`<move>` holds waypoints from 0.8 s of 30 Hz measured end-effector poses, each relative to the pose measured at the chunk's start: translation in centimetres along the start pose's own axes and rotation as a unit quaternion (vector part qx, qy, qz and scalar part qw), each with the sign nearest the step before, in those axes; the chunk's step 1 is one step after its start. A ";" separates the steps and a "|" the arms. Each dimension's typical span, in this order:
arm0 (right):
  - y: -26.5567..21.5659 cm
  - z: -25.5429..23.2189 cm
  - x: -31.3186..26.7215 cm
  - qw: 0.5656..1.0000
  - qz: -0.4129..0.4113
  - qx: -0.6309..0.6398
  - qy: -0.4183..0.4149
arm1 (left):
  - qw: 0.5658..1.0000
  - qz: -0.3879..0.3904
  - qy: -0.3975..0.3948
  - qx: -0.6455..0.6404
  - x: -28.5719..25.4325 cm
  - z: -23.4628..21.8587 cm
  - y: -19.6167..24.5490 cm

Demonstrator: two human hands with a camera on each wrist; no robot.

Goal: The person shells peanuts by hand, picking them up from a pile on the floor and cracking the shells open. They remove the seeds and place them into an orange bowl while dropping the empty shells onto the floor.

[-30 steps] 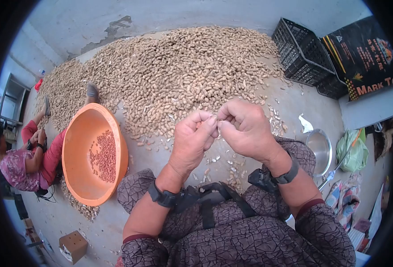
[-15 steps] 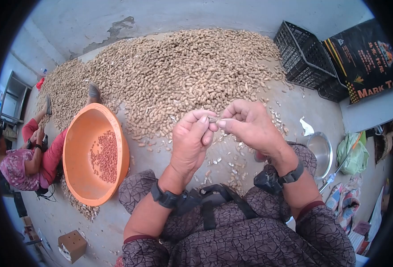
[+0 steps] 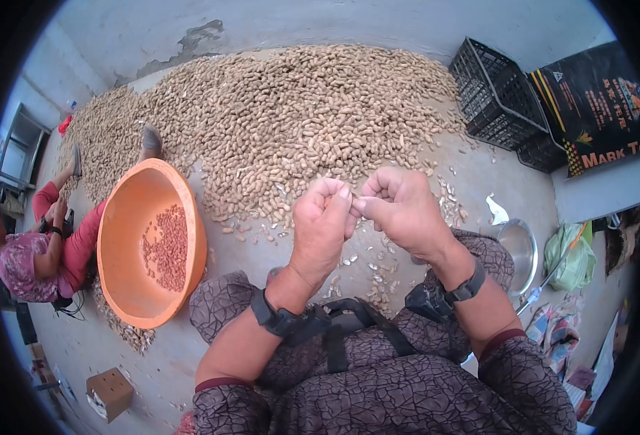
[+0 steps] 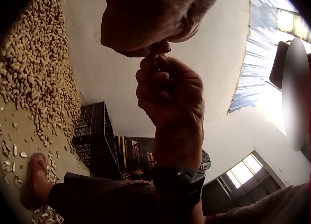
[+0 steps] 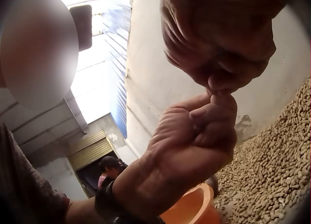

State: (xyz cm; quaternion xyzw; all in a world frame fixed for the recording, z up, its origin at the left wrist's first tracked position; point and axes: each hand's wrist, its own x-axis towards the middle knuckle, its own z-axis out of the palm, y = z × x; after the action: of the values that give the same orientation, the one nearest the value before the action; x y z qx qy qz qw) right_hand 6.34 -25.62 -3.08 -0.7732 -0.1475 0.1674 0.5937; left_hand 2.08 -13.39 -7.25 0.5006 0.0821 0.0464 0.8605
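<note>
Before the wearer's chest, both hands meet at the fingertips. The left hand point(image 3: 320, 221) pinches a small peanut point(image 3: 352, 202) between thumb and curled fingers, and the fingertips cover most of it. From the other side the right hand point(image 3: 405, 217) presses its thumb and bent forefinger on the same peanut. In the left wrist view, the right hand point(image 4: 170, 90) has its fingers folded in toward the palm. The right wrist view shows the left hand point(image 5: 194, 129) with its tips right under the other hand's. Shelled red peanuts point(image 3: 169, 250) lie in an orange basin point(image 3: 110, 239) at left.
A wide heap of unshelled peanuts point(image 3: 298, 116) spreads along the wall. Broken shells point(image 3: 381, 272) litter the floor between the knees. To the right are a black crate point(image 3: 494, 98), a printed sack point(image 3: 595, 109), a metal bowl point(image 3: 521, 254) and a green bag point(image 3: 570, 257). Another person point(image 3: 37, 257) sits at left.
Half a second ago the peanut showed between the fingertips; now the hands have drawn closer and mostly hide it. The left hand has shifted slightly right. The view has shifted a little.
</note>
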 end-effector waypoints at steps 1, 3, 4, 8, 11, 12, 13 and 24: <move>-0.1 0.1 -0.1 0.999 -0.029 -0.016 0.013 | 1.000 -0.016 0.000 -0.016 0.0 0.0 0.1; -0.4 0.0 -0.2 0.999 -0.039 -0.027 0.004 | 0.998 -0.041 -0.017 -0.055 0.0 -0.1 0.4; -0.5 -0.1 -0.2 0.998 -0.048 -0.036 -0.002 | 0.993 -0.069 -0.035 -0.091 0.0 -0.2 0.6; -0.4 -0.2 -0.2 0.999 -0.050 -0.018 -0.012 | 0.987 -0.099 -0.058 -0.111 0.2 -0.4 1.0; 0.2 0.1 -0.1 0.989 -0.140 -0.053 0.002 | 0.978 -0.125 -0.070 -0.150 0.3 -0.6 1.1; 0.3 0.2 -0.1 0.983 -0.164 -0.078 0.022 | 0.979 -0.131 -0.063 -0.143 0.3 -0.4 1.2; 0.4 0.3 -0.1 0.976 -0.187 -0.102 0.041 | 0.980 -0.136 -0.057 -0.136 0.3 -0.2 1.3; 0.1 0.0 0.0 0.903 -0.343 -0.252 0.054 | 0.981 -0.162 -0.059 -0.091 1.0 -0.7 0.9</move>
State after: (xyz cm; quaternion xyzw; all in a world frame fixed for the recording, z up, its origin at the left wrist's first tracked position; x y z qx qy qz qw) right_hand 6.39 -25.65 -3.13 -0.8066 -0.4084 -0.1312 0.4067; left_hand 2.89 -12.18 -6.87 0.4022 0.1066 -0.1160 0.9019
